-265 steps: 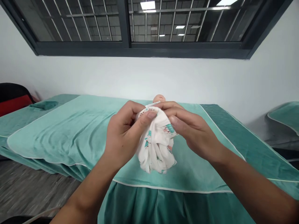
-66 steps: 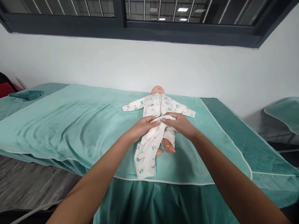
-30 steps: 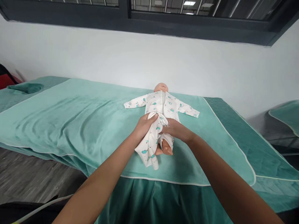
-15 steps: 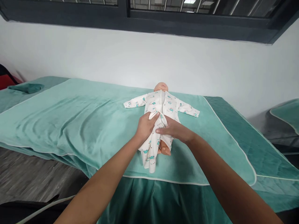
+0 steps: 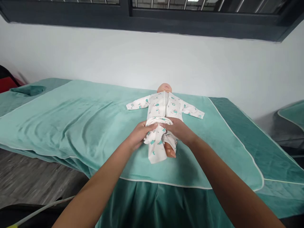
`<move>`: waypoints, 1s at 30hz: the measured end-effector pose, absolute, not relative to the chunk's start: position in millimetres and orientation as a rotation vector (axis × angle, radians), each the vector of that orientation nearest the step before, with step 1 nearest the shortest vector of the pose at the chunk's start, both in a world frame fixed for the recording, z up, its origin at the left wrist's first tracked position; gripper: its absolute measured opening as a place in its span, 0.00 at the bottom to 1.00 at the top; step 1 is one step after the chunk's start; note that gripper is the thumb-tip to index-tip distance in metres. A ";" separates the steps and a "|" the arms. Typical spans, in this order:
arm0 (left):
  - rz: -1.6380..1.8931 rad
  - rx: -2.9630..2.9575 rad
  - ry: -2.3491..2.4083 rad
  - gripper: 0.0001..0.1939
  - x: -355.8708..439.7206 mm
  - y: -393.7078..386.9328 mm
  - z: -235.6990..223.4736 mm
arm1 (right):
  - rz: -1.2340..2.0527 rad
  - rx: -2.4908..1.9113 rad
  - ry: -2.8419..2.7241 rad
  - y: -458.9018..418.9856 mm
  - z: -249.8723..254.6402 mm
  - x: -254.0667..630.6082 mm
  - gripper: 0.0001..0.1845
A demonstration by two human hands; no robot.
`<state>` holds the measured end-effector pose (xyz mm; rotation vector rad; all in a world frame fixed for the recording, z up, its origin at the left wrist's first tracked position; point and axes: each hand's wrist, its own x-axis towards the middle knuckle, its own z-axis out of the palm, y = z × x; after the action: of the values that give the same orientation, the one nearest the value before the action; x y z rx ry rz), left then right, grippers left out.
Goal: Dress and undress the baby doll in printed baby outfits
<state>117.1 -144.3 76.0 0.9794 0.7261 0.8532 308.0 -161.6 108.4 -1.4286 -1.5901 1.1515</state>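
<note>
A baby doll [image 5: 164, 87] lies on its back on a light green sheet [image 5: 104, 126], its head toward the wall. It wears a white printed baby shirt [image 5: 155, 104] with both sleeves spread out. Over its hips and legs lie white printed baby pants [image 5: 156, 147]. My left hand [image 5: 140, 133] grips the left side of the pants' waistband, thumb on top. On the other side, my right hand [image 5: 177, 128] pinches the same waistband near the doll's belly. One bare foot [image 5: 170, 151] shows below the cloth; the other leg is hidden.
Behind the bed stands a white wall [image 5: 95, 53] under a dark window frame [image 5: 147, 22] with bars. A folded dark green cloth [image 5: 28, 90] lies at the far left. A pale cable [image 5: 45, 207] runs at the lower left. Another green-covered surface [image 5: 294, 114] is at the right.
The pants' waistband has been spread wider between my hands. My left hand has moved left and slightly down, and the hanging pant leg now sits higher and flatter.
</note>
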 end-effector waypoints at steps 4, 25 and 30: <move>0.985 0.774 0.651 0.21 128.2 -146.0 73.0 | 1.340 -1.368 -1.646 -163.9 117.7 307.7 0.17; 0.863 0.806 0.632 0.26 126.9 -149.5 66.7 | 1.287 -1.383 -1.351 -165.1 109.1 303.9 0.10; 0.650 1.131 0.659 0.25 107.2 -153.1 78.9 | 1.299 -1.386 -1.350 -165.2 109.3 307.3 0.09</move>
<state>107.2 -153.1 78.9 1.1314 0.6589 0.6497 307.3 -165.2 109.3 -1.3863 -1.3499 1.2986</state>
